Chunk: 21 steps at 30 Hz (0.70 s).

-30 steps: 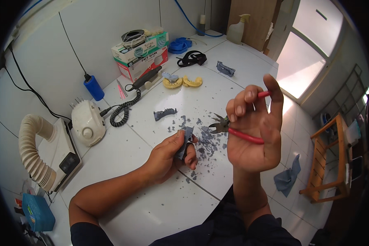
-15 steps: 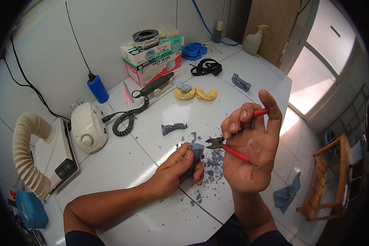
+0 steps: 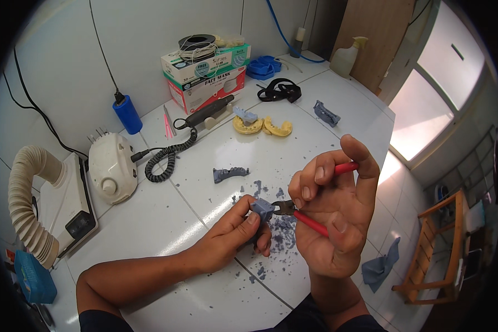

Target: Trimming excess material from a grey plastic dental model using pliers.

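Note:
Pinched between the thumb and fingers of my left hand (image 3: 227, 235) is a blue-grey dental model piece (image 3: 263, 209); the fingers cover its lower part. My right hand (image 3: 337, 213) holds red-handled side cutters (image 3: 311, 221), one handle by the thumb and the other under the fingers. The handles are spread, and the cutters' jaws meet the right edge of the piece. Crumbled blue-grey chips (image 3: 282, 235) lie on the table beneath. A similar arch-shaped dental piece (image 3: 231, 175) rests beyond my left hand, and another one (image 3: 326, 113) lies farther right.
Yellow dental casts (image 3: 248, 127) sit near a black handpiece (image 3: 210, 112) with a coiled cord. At left stand a white control unit (image 3: 112, 169) and a ribbed hose (image 3: 22, 199). Boxes (image 3: 207, 88) stand at the back. A wooden rack (image 3: 434, 249) is on the floor at right.
The cutters have come down and left, from just off the dental piece to touching its edge. My left hand has lowered slightly and turned the piece.

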Each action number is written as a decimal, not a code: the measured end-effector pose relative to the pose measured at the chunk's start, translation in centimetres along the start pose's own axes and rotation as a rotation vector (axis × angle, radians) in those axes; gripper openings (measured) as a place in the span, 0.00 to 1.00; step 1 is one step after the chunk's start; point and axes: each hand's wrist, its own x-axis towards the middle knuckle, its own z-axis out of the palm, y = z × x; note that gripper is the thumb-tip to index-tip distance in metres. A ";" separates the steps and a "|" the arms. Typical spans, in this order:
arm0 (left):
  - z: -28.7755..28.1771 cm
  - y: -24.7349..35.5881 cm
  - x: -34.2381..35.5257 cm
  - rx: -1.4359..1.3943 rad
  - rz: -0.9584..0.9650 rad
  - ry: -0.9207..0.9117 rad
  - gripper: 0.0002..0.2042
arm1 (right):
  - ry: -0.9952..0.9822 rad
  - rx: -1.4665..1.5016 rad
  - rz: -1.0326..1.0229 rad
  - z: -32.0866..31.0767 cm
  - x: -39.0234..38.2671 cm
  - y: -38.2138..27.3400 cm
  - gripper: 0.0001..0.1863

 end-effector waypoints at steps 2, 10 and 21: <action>0.1 0.1 0.0 -0.001 0.006 -0.015 0.14 | -0.026 0.012 -0.010 -0.3 0.0 0.1 0.46; 0.0 0.0 0.0 0.040 0.009 -0.013 0.12 | -0.133 0.083 -0.026 -1.2 -0.1 0.0 0.38; 0.1 0.0 0.0 0.102 0.008 -0.022 0.14 | -0.138 0.066 -0.055 -0.9 -0.2 -0.1 0.29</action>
